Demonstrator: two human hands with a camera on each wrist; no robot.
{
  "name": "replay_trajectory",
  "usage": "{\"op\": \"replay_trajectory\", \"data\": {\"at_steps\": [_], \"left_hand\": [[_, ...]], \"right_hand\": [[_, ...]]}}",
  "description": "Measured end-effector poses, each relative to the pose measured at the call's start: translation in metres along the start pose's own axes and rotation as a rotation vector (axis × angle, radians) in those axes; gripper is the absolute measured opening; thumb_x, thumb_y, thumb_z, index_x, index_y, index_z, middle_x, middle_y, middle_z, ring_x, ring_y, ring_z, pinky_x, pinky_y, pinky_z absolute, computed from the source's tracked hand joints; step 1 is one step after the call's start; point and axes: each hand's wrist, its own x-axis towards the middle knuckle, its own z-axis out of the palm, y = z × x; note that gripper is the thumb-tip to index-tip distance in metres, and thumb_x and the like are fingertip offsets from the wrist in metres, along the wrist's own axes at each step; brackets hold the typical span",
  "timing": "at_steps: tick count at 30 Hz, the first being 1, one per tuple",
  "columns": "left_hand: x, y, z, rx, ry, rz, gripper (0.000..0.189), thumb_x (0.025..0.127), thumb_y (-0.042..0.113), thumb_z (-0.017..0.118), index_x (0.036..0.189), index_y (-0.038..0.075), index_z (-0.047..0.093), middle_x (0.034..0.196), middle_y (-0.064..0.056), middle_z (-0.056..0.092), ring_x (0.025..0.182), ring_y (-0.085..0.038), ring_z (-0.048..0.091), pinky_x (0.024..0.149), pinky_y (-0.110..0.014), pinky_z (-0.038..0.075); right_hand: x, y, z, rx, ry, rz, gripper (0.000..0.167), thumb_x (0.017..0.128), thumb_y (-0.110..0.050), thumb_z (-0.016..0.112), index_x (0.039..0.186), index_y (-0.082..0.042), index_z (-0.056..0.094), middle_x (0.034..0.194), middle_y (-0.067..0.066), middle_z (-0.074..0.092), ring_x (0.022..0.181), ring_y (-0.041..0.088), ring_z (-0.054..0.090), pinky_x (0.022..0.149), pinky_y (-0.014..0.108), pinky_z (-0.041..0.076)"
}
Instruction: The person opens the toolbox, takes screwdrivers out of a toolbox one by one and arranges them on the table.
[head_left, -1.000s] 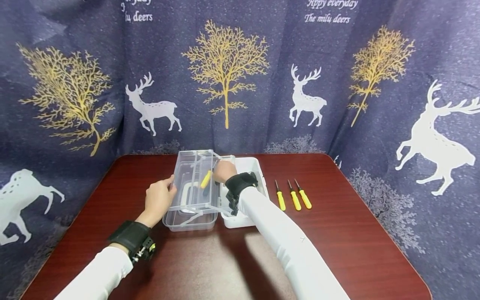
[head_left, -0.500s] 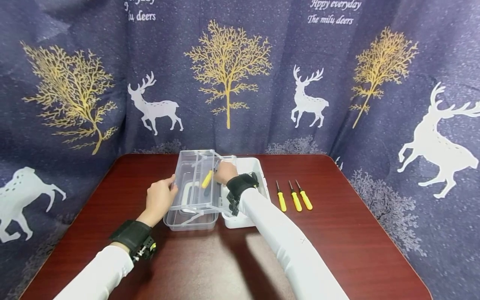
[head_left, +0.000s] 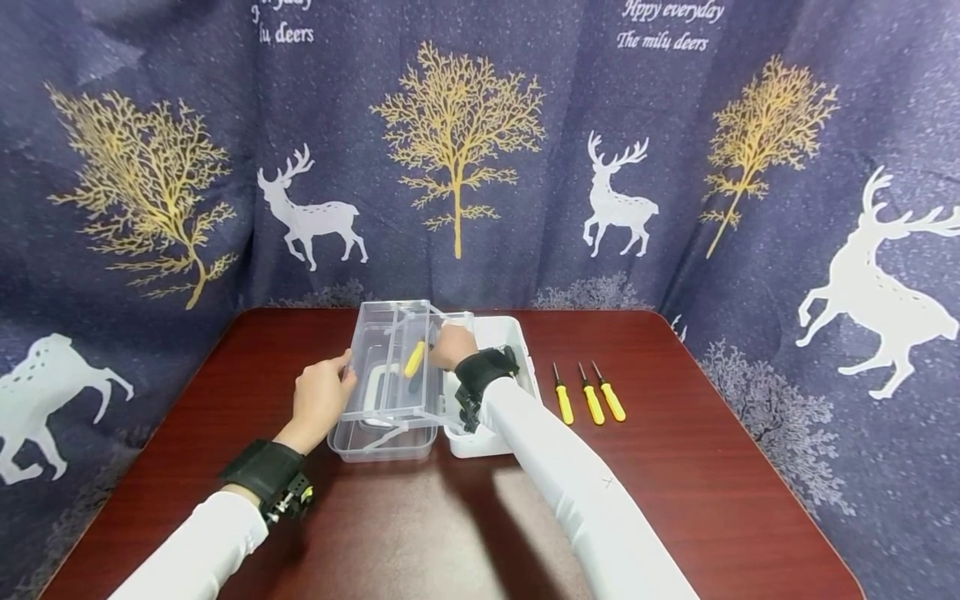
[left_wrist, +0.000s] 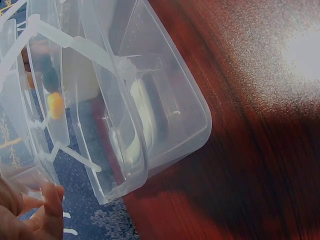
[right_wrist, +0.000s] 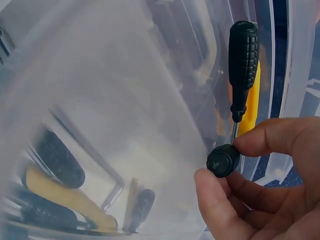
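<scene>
My left hand [head_left: 318, 398] grips the left edge of a clear plastic toolbox [head_left: 367, 393], whose fold-out trays are raised on hinged arms. In the left wrist view its fingertips [left_wrist: 51, 202] pinch the clear plastic edge. Over the tray on the right side, my right hand [head_left: 453, 345] pinches a black-handled screwdriver [right_wrist: 223, 161] between thumb and fingers; its handle end faces the camera and its shaft is hidden. Close by in the tray lie another black-handled screwdriver [right_wrist: 243, 60] and a yellow-handled screwdriver [head_left: 414, 359].
A white basket [head_left: 516, 335] stands against the toolbox's right side, partly under my right forearm. Through clear plastic, more tools show, including a black handle [right_wrist: 59, 160] and a yellowish handle [right_wrist: 65, 197]. Three yellow-handled screwdrivers [head_left: 592, 406] lie on the red-brown table [head_left: 675, 467].
The head view has shifted very slightly. Both hands stay in place, the left at the toolbox edge and the right over the tray.
</scene>
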Motion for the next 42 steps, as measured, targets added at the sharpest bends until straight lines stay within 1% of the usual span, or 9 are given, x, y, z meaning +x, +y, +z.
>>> {"op": "replay_trajectory", "data": {"at_steps": [4, 12, 16, 20, 24, 28, 36, 38, 42], "left_hand": [[0.001, 0.0, 0.0, -0.002, 0.003, 0.005, 0.038, 0.085, 0.008, 0.058, 0.121, 0.0, 0.065, 0.065, -0.019, 0.064, 0.045, -0.016, 0.034, 0.043, -0.027, 0.028], [0.005, 0.001, -0.001, 0.016, 0.047, 0.031, 0.036, 0.082, 0.007, 0.06, 0.117, -0.001, 0.067, 0.098, -0.025, 0.071, 0.046, -0.02, 0.042, 0.044, -0.032, 0.035], [0.005, 0.002, -0.002, 0.018, 0.031, 0.015, 0.037, 0.083, 0.008, 0.06, 0.119, 0.001, 0.067, 0.1, -0.026, 0.07, 0.045, -0.02, 0.04, 0.044, -0.031, 0.034], [0.005, 0.002, -0.004, 0.017, 0.03, 0.012, 0.037, 0.082, 0.007, 0.059, 0.119, 0.001, 0.067, 0.103, -0.025, 0.07, 0.048, -0.024, 0.045, 0.045, -0.036, 0.038], [0.006, 0.002, -0.005, 0.014, 0.043, 0.022, 0.037, 0.081, 0.006, 0.059, 0.117, 0.001, 0.068, 0.105, -0.025, 0.069, 0.05, -0.027, 0.049, 0.046, -0.039, 0.04], [0.006, 0.0, -0.004, 0.01, 0.047, 0.036, 0.037, 0.081, 0.006, 0.059, 0.117, 0.0, 0.068, 0.105, -0.025, 0.069, 0.049, -0.025, 0.048, 0.044, -0.034, 0.037], [0.002, -0.001, 0.001, 0.001, 0.039, 0.04, 0.036, 0.082, 0.006, 0.06, 0.117, -0.001, 0.067, 0.098, -0.026, 0.07, 0.05, -0.027, 0.05, 0.045, -0.036, 0.038], [0.001, -0.002, 0.001, 0.006, 0.041, 0.038, 0.036, 0.082, 0.006, 0.06, 0.116, -0.001, 0.068, 0.104, -0.025, 0.07, 0.053, -0.028, 0.054, 0.046, -0.037, 0.039], [0.0, -0.002, 0.002, 0.0, 0.014, 0.033, 0.036, 0.083, 0.006, 0.059, 0.118, -0.001, 0.067, 0.099, -0.027, 0.07, 0.047, -0.022, 0.045, 0.044, -0.032, 0.034]], "right_hand": [[0.003, 0.004, -0.002, -0.006, -0.009, -0.007, 0.017, 0.073, -0.028, 0.069, 0.07, -0.011, 0.068, 0.068, 0.003, 0.07, 0.059, 0.015, 0.062, 0.053, 0.023, 0.045], [0.002, 0.01, -0.023, 0.029, -0.052, -0.007, 0.026, 0.074, -0.024, 0.069, 0.051, -0.014, 0.062, 0.042, -0.005, 0.049, 0.038, 0.008, 0.046, 0.048, 0.018, 0.039], [0.002, 0.015, -0.028, 0.083, -0.089, 0.025, 0.015, 0.074, -0.018, 0.068, 0.062, -0.009, 0.071, 0.043, -0.006, 0.051, 0.039, 0.008, 0.052, 0.046, 0.018, 0.042], [0.002, 0.021, -0.033, 0.183, -0.124, 0.086, 0.011, 0.074, -0.018, 0.068, 0.073, -0.006, 0.068, 0.047, -0.005, 0.055, 0.047, 0.011, 0.064, 0.053, 0.023, 0.053], [0.002, 0.026, -0.037, 0.281, -0.134, 0.11, 0.013, 0.073, -0.018, 0.07, 0.066, -0.009, 0.064, 0.045, -0.004, 0.054, 0.047, 0.012, 0.064, 0.061, 0.029, 0.057], [0.001, 0.035, -0.039, 0.24, -0.075, 0.083, 0.016, 0.071, -0.02, 0.068, 0.057, -0.013, 0.064, 0.043, -0.006, 0.054, 0.041, 0.007, 0.058, 0.056, 0.024, 0.051], [-0.01, 0.053, -0.043, 0.137, -0.004, 0.053, 0.014, 0.072, -0.022, 0.069, 0.069, -0.008, 0.069, 0.062, 0.005, 0.072, 0.049, 0.012, 0.065, 0.06, 0.024, 0.052], [-0.013, 0.058, -0.043, 0.142, 0.001, 0.055, 0.015, 0.073, -0.022, 0.07, 0.069, -0.008, 0.069, 0.064, 0.007, 0.072, 0.051, 0.013, 0.066, 0.061, 0.024, 0.052], [-0.017, 0.07, -0.044, 0.175, 0.003, 0.064, 0.017, 0.075, -0.022, 0.07, 0.066, -0.008, 0.069, 0.064, 0.009, 0.072, 0.05, 0.015, 0.065, 0.059, 0.026, 0.053]]}}
